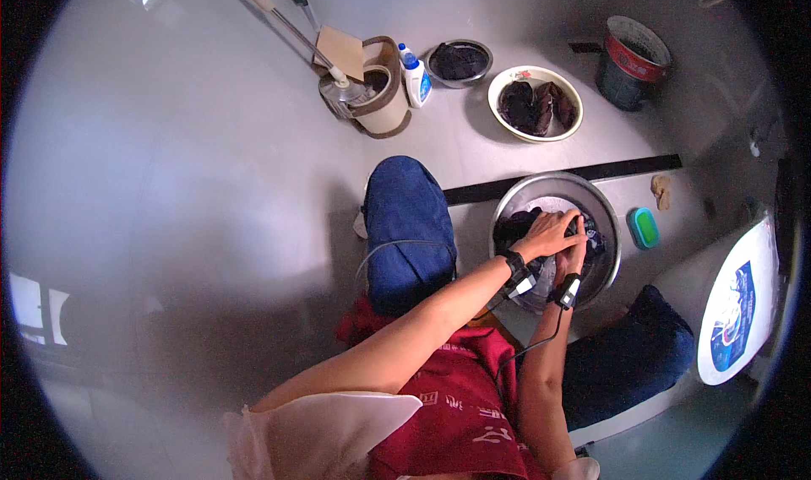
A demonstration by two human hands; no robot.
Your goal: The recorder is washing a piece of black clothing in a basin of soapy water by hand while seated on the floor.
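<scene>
A large metal basin point(609, 227) stands before me with wet dark cloth point(516, 227) in it and some water and suds. Over its middle, my left hand point(548, 234) and my right hand point(573, 252) are close together, fingertips near each other at a dark, patterned part of the cloth. Fingers hide much of what lies between them, so I cannot tell how firmly either one grips it. Both wrists wear black straps with small white devices. Right of the basin lies a green soap bar in a teal soap dish point(645, 228).
Beyond the basin are an enamel bowl point(535, 137) with dark wet cloth, a smaller metal bowl point(466, 84) with dark cloth, detergent bottles point(418, 84), a mop bucket point(383, 116) with a mop, and a dark bucket point(624, 87). A crumpled tan thing point(661, 192) lies near the soap dish.
</scene>
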